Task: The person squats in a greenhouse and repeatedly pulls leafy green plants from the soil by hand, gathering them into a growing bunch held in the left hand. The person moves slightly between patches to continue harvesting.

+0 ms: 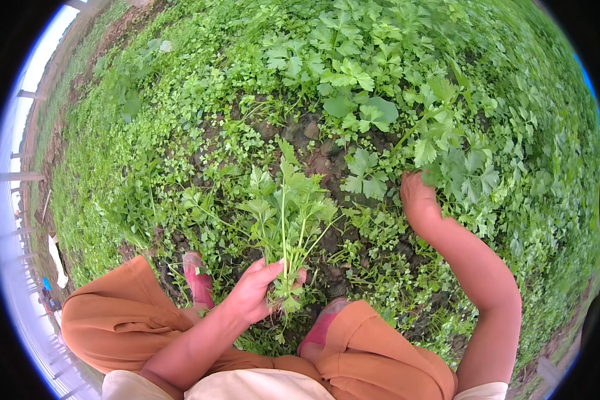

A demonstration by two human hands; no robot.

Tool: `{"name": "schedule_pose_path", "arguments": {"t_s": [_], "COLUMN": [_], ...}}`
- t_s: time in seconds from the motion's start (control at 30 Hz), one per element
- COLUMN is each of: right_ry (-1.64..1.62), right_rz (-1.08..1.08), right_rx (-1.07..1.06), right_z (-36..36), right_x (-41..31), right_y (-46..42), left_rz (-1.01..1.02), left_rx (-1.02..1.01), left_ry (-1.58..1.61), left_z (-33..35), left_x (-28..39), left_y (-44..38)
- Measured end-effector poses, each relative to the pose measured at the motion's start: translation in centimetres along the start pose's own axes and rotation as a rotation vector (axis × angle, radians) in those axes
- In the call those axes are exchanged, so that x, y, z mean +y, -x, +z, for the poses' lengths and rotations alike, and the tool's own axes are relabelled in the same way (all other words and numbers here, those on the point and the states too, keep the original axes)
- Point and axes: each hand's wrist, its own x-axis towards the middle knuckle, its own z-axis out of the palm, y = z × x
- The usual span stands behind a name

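Note:
My left hand (257,292) is closed around a bunch of leafy celery-like plants (292,215). Their pale green stalks fan upward from my thumb, and the stem bases sit low in the palm, above the soil between my feet. To the right, my right hand (420,197) reaches down into the growing bed at the base of a taller plant (442,135) of the same kind. Leaves cover its fingers, so their grip is hidden. Just left of that hand, broad lobed leaves (365,175) stand over dark soil.
Dense low greenery (130,165) spreads around me, with bare soil and clods (322,160) in the middle. My pink shoes (197,282) stand among the plants. Along the far left run a dirt path (55,115), a white object (57,262) and pale posts (20,176).

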Motion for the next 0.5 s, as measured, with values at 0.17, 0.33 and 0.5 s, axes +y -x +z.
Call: {"name": "schedule_pose_path", "arguments": {"t_s": [0.17, 0.33, 0.5], "right_ry": [0.422, 0.370, 0.114], "right_rz": [0.001, 0.255, 0.398], "right_rx": [0.171, 0.327, 0.388], "right_z": [4.3, 5.0, 6.2], "right_x": [-1.6, -3.4, -4.4], "right_y": [0.1, 0.2, -0.7], "left_rz": [-0.030, -0.034, -0.052], "left_rx": [0.007, -0.069, -0.098], "left_ry": [-0.002, -0.015, -0.159], "left_z": [0.4, -0.4, 0.0], "left_x": [0.2, 0.4, 0.5], "left_y": [0.1, -0.1, 0.1]}}
